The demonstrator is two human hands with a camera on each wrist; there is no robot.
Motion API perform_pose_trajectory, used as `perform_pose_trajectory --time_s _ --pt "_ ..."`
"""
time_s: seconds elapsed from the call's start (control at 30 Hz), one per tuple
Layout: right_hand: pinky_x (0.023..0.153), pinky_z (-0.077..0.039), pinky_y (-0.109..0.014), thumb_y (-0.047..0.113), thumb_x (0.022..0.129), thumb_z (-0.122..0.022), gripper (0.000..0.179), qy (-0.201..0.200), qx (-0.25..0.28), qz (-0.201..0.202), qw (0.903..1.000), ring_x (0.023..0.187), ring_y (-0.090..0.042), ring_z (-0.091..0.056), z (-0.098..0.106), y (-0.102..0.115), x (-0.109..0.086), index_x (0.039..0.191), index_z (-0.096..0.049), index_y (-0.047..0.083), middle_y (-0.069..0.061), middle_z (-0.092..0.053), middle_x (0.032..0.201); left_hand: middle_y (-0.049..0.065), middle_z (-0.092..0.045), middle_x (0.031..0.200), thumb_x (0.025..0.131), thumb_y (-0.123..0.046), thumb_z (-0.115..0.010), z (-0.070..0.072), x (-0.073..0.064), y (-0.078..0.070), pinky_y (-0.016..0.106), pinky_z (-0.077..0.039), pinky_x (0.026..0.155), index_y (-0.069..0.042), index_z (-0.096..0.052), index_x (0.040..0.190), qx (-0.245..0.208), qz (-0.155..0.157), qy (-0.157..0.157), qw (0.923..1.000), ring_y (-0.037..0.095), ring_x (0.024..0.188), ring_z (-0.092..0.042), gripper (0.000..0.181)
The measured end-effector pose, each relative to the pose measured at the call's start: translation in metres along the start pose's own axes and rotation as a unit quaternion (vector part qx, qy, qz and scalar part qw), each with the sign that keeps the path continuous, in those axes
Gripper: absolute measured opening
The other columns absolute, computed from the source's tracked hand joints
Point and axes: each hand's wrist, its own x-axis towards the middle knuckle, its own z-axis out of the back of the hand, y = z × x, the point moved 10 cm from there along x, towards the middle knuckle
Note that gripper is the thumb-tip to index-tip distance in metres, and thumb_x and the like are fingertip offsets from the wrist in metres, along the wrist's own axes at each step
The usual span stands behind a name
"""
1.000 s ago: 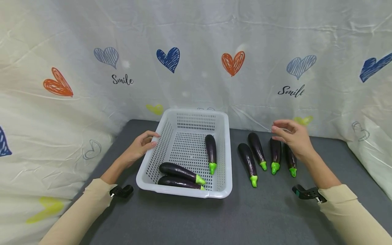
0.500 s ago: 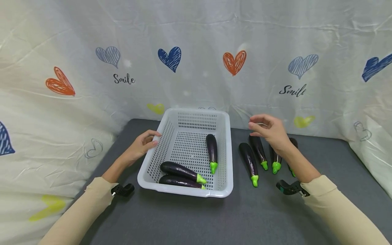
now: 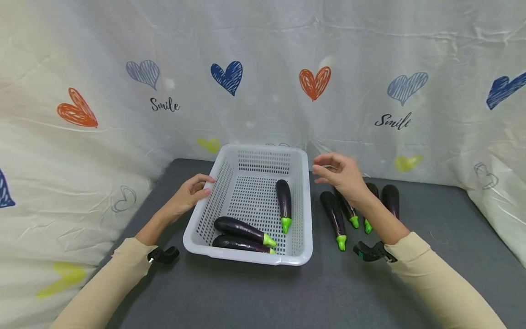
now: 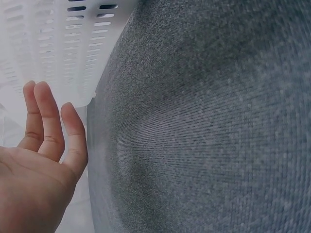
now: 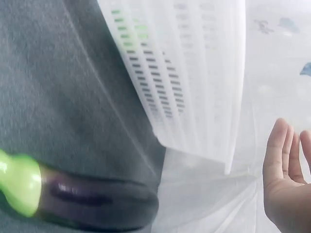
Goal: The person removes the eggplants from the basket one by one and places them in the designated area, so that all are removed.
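Observation:
A white perforated plastic basket (image 3: 306, 205) holds three dark purple eggplants with bright green stems: one upright along its right side (image 3: 283, 198) and two lying across the near end, a rear eggplant (image 3: 238, 228) and a front eggplant (image 3: 240, 243). My left hand (image 3: 190, 197) rests thumb and forefinger at the basket's left rim; its other fingers (image 4: 51, 126) extend beside the outer wall. Loosely bent and empty, my right hand (image 3: 339, 176) hovers just right of the basket's far right corner. Below it lies the nearest loose eggplant (image 3: 333, 212), partly beside another eggplant (image 3: 347, 208).
Two more eggplants, a partly hidden one (image 3: 372, 189) and the rightmost one (image 3: 390, 198), lie beyond my right forearm. A dark grey cloth covers the table (image 3: 287, 297). Behind it hangs a white curtain (image 3: 267, 114) printed with hearts.
My right hand has moved left, from above the rightmost eggplants to near the basket's right rim. The left hand, basket and eggplants keep their places.

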Motion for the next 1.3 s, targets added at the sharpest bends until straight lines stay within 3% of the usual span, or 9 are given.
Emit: perform_pose_trajectory --time_s 0.2,0.83,1.1,1.3 --pt "0.081 -0.057 -0.043 0.01 0.098 -0.071 0.037 0.021 -0.008 -0.019 0.9996 0.103 -0.035 -0.065 -0.02 0.0 0.002 0.126 -0.059 -0.01 -0.019 -0.062 0.117 0.028 -0.053 0.131 0.106 -0.014 -0.057 0.0 0.001 0.003 0.043 -0.058 0.073 -0.004 -0.049 0.135 -0.004 0.007 -0.001 1.0 0.031 0.1 -0.064 0.032" --pt "0.083 -0.057 -0.043 0.013 0.098 -0.072 0.029 0.086 -0.017 -0.029 0.9957 0.1 -0.027 -0.066 -0.075 0.021 0.016 0.122 -0.064 -0.001 -0.014 -0.063 0.117 0.029 -0.051 0.133 0.107 -0.016 -0.055 0.0 -0.001 0.002 0.043 -0.058 0.074 -0.005 -0.048 0.137 -0.017 0.005 0.002 0.9998 0.03 0.102 -0.064 0.033" --pt "0.083 -0.055 -0.052 0.012 0.097 -0.073 0.026 0.115 -0.013 0.001 0.9932 0.098 -0.028 -0.067 -0.1 0.047 0.032 0.12 -0.066 0.001 -0.012 -0.063 0.117 0.03 -0.051 0.131 0.108 -0.014 -0.054 -0.001 -0.001 0.001 0.043 -0.058 0.074 -0.002 -0.047 0.138 -0.018 0.008 0.001 0.9998 0.03 0.102 -0.064 0.033" --pt "0.081 -0.056 -0.049 0.007 0.097 -0.072 0.024 0.141 0.004 0.02 0.9898 0.096 -0.029 -0.067 -0.122 0.059 0.042 0.119 -0.066 0.0 -0.013 -0.064 0.114 0.03 -0.052 0.129 0.108 -0.015 -0.054 -0.001 0.0 0.002 0.042 -0.057 0.074 -0.001 -0.046 0.138 -0.016 0.01 0.0 0.9998 0.03 0.101 -0.063 0.034"
